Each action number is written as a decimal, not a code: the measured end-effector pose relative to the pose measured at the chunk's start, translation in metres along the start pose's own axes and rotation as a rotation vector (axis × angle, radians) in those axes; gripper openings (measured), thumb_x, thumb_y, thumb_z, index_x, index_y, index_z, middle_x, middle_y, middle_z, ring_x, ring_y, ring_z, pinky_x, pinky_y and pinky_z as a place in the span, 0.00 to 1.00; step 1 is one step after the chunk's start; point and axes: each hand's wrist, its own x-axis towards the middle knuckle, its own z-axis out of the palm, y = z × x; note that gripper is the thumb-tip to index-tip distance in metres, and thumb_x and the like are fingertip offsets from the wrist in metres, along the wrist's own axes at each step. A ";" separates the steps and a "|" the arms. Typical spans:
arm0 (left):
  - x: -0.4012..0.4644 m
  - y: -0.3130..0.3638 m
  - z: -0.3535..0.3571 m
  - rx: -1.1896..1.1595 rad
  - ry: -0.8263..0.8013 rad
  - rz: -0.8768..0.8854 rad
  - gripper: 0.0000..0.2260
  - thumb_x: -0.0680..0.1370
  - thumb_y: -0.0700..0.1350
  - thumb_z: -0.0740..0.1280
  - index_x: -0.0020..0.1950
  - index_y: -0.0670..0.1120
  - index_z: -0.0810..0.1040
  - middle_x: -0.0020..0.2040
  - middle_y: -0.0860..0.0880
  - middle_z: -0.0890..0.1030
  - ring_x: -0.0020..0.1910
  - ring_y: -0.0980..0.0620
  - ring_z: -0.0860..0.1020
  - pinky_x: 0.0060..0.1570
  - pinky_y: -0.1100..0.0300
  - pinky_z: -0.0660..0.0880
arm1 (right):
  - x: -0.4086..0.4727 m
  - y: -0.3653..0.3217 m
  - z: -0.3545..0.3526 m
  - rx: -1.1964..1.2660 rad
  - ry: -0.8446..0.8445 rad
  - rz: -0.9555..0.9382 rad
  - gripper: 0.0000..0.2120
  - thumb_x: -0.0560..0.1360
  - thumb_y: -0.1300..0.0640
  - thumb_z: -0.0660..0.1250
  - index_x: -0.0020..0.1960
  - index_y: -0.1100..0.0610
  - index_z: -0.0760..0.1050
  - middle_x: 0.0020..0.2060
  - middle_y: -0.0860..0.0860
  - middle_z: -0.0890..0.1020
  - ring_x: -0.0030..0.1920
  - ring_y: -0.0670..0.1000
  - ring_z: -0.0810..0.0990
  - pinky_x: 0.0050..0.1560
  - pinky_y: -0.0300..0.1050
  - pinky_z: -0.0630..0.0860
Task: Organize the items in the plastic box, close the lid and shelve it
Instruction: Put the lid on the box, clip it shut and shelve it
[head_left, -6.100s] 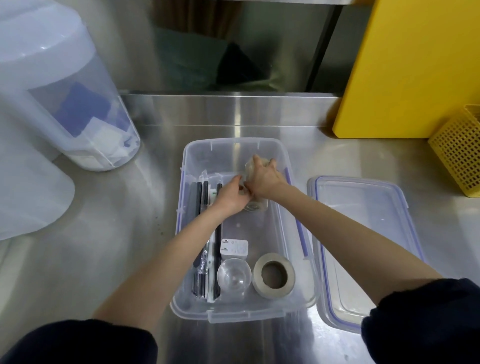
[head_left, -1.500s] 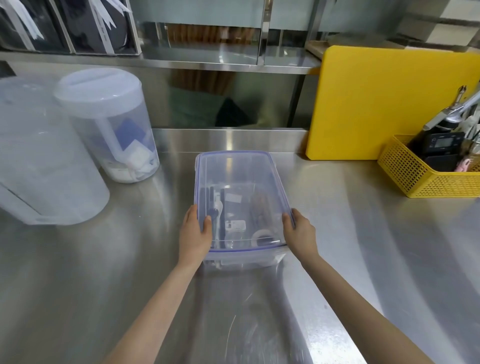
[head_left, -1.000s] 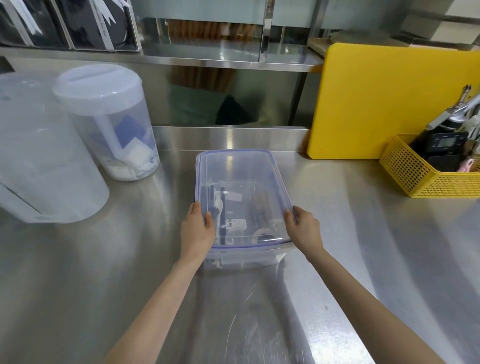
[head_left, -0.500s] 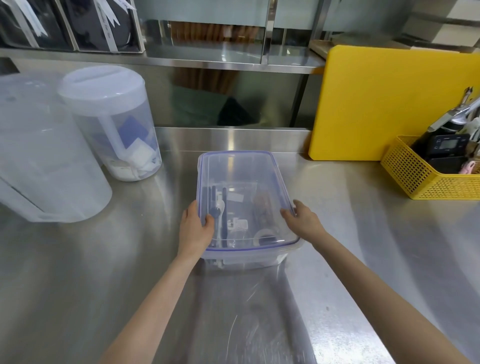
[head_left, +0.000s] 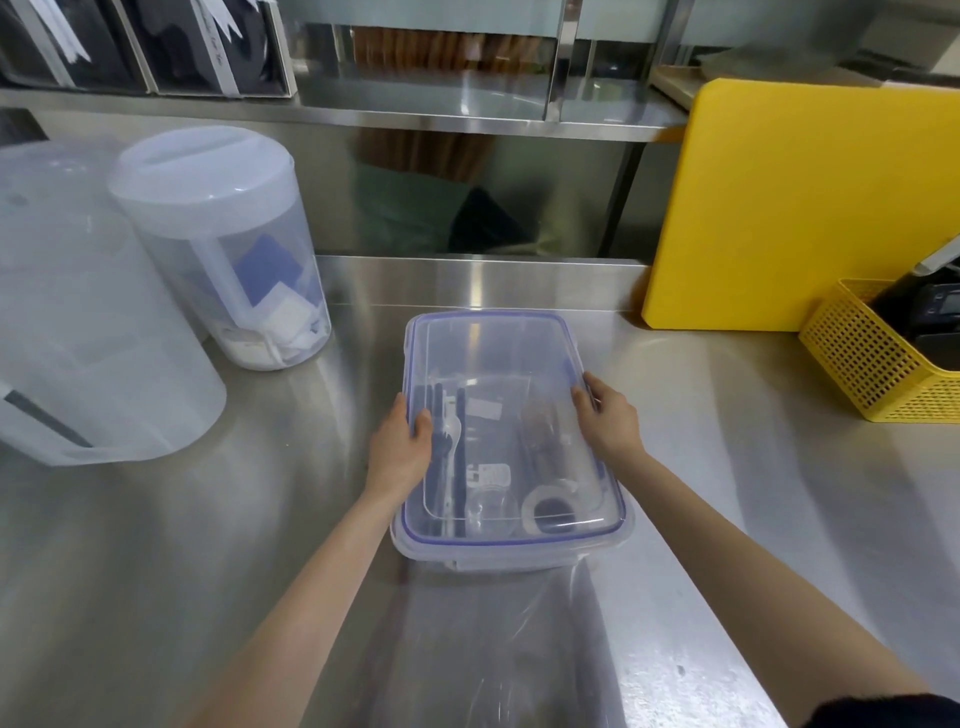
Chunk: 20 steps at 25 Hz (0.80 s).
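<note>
plastic box (head_left: 511, 548) sits on the steel counter (head_left: 208, 545) with its clear lid (head_left: 498, 358) laid on top. left hand (head_left: 400, 449) presses flat on the lid's left edge, thumb over the rim; right hand (head_left: 608, 421) grips the right edge, fingers curled. tape roll (head_left: 550, 512) shows through near the front, yellow basket (head_left: 878, 364) far right
</note>
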 end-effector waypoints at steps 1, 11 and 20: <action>0.002 0.000 0.001 0.011 0.014 0.009 0.22 0.82 0.46 0.51 0.75 0.42 0.58 0.74 0.44 0.66 0.71 0.43 0.66 0.68 0.53 0.63 | 0.001 0.001 0.001 -0.005 0.006 -0.003 0.20 0.81 0.56 0.54 0.72 0.60 0.64 0.68 0.57 0.73 0.66 0.60 0.72 0.67 0.51 0.68; 0.006 -0.007 0.013 0.016 0.062 0.022 0.22 0.81 0.46 0.51 0.75 0.40 0.58 0.74 0.42 0.65 0.72 0.42 0.64 0.72 0.48 0.62 | 0.006 0.005 0.006 0.065 -0.041 0.122 0.26 0.80 0.48 0.54 0.75 0.56 0.57 0.71 0.56 0.69 0.69 0.60 0.70 0.68 0.56 0.68; 0.011 -0.001 0.012 0.024 0.053 0.037 0.22 0.82 0.46 0.51 0.75 0.40 0.57 0.75 0.42 0.64 0.73 0.42 0.63 0.73 0.51 0.61 | -0.002 0.027 -0.011 0.132 -0.076 0.341 0.31 0.73 0.41 0.64 0.64 0.65 0.69 0.57 0.58 0.76 0.53 0.57 0.74 0.52 0.49 0.71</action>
